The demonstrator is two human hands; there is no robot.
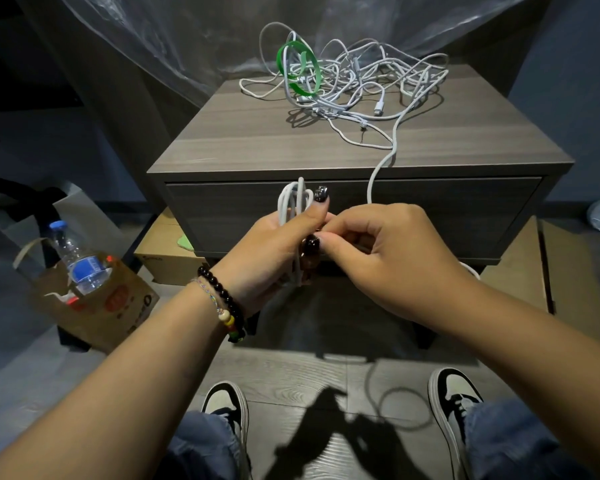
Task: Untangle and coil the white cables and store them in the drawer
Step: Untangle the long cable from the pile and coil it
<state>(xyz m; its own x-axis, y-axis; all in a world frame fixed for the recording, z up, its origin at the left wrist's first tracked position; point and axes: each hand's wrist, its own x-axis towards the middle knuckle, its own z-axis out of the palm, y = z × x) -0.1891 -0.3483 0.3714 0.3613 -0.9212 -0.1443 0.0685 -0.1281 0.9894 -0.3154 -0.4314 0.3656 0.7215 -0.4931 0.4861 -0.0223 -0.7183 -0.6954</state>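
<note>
Currently, L to R: paper bag (pixel 94 299) w/ water bottle (pixel 78 261) on floor, clear of work area. Left hand (pixel 274 251) grips a part-wound coil (pixel 291 206) of white cable, fingers curled round the loops, in front of the closed drawer (pixel 354 216). Right hand (pixel 392 251) pinches the same cable just beside the coil, fingers curled. Free run of cable (pixel 381 168) climbs over the nightstand (pixel 257 140) edge to the tangle (pixel 354 81) at rear of top, w/ green strap (pixel 297 67) caught in it. Handling (est.): cable light, soft, springy; loops will spread if released. Hold coil at mid-bundle; feed w/ fingertips near coil. Avoid hard pulls; the tangle may tighten or slide off.
</note>
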